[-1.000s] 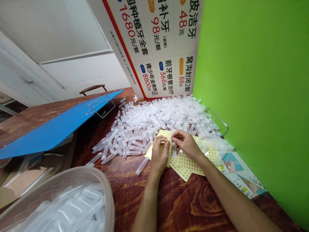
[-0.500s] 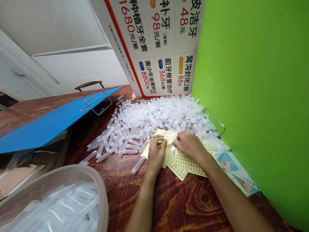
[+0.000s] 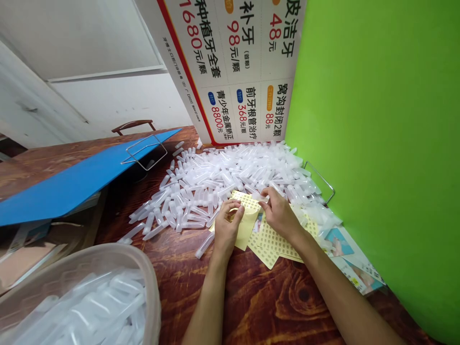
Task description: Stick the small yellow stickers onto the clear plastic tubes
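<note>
My left hand (image 3: 227, 225) pinches a yellow sticker sheet (image 3: 247, 225) between thumb and fingers, raising its curled upper edge. Rows of small round stickers show on its far part. My right hand (image 3: 279, 211) is closed at the sheet's right corner. A translucent plastic tube (image 3: 258, 197) appears at its fingertips, partly hidden by them. Under and beside the hands lie more dotted yellow sheets (image 3: 268, 256). Just beyond is a wide heap of translucent white plastic tubes (image 3: 223, 167). One loose tube (image 3: 204, 245) lies left of my left wrist.
A plastic tub (image 3: 153, 287) holding many tubes stands at the lower left. Behind it slants a blue board (image 3: 79, 182) with a wire stand. A printed price board (image 3: 237, 96) and a green panel (image 3: 377, 143) border the heap. Printed leaflets (image 3: 359, 273) lie at the right.
My right hand has shifted slightly up and left, toward the sheet's corner. My left hand has moved a little left, and the held sheet now shows more of its plain yellow surface.
</note>
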`<state>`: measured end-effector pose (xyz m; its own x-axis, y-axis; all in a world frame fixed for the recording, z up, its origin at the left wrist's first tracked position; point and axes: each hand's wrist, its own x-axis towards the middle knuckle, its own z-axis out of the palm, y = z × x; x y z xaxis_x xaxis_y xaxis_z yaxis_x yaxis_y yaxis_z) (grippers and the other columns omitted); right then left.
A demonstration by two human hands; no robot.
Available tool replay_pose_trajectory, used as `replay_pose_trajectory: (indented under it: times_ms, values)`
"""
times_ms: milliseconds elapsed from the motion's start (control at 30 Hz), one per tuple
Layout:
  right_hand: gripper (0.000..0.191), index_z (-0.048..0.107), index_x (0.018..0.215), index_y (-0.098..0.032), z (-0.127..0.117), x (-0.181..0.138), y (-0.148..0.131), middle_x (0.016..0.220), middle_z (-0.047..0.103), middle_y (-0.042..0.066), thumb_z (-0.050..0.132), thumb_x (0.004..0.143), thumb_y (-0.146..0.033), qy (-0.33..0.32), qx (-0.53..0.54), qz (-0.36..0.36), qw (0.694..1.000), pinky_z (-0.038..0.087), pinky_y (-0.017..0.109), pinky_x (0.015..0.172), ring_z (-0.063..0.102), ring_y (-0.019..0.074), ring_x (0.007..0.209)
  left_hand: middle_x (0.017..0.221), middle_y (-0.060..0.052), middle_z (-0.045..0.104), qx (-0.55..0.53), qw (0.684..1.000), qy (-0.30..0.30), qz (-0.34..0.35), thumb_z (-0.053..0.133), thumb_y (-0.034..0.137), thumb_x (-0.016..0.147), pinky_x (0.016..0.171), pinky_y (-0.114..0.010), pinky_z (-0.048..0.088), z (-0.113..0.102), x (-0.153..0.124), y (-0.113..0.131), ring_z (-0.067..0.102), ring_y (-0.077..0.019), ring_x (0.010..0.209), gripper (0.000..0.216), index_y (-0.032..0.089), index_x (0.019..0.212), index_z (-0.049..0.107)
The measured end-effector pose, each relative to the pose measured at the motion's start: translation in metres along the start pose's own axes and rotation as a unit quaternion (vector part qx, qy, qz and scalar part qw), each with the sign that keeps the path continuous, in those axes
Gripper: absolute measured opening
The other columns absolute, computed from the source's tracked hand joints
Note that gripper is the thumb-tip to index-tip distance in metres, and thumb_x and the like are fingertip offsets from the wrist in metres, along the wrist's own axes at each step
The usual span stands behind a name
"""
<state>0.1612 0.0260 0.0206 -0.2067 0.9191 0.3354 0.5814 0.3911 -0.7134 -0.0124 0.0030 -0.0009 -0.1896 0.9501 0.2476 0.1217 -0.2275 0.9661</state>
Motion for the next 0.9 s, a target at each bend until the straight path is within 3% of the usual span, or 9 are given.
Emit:
replay_pose_trajectory:
  times_ms: [200, 667, 900]
  values:
    - [0.025, 0.054, 0.115, -0.021, 0.017, -0.008, 0.003, 0.113, 0.06, 0.01, 0.041, 0.097, -0.009, -0.054, 0.011, -0.043, 0.998, 0.052, 0.033, 0.07, 0.064, 0.0221, 0.087, 0.112, -0.01, 0.063, -0.011, 1.0, -0.022, 0.012, 0.07, 0.041, 0.085, 0.088, -0.033, 0.055, 0.0, -0.002, 0.005, 0.063, -0.0223, 0.105, 0.023, 0.018, 0.082, 0.068]
    - [0.025, 0.055, 0.11, -0.022, 0.017, -0.009, 0.004, 0.108, 0.06, 0.007, 0.042, 0.095, -0.007, -0.068, -0.022, -0.066, 0.995, 0.05, 0.032, 0.076, 0.063, 0.0214, 0.091, 0.11, -0.009, 0.063, -0.013, 0.999, -0.028, 0.006, 0.07, 0.037, 0.085, 0.086, -0.031, 0.052, 0.001, -0.002, 0.003, 0.062, -0.0221, 0.107, 0.019, 0.019, 0.081, 0.068]
    - [0.034, 0.058, 0.112, -0.02, 0.017, -0.008, 0.004, 0.107, 0.063, 0.007, 0.04, 0.092, 0.001, -0.075, -0.02, -0.088, 0.993, 0.049, 0.031, 0.079, 0.063, 0.0213, 0.094, 0.112, -0.009, 0.062, -0.014, 0.999, -0.037, 0.0, 0.07, 0.036, 0.084, 0.085, -0.03, 0.05, 0.0, -0.002, 0.002, 0.062, -0.0207, 0.104, 0.019, 0.018, 0.08, 0.067]
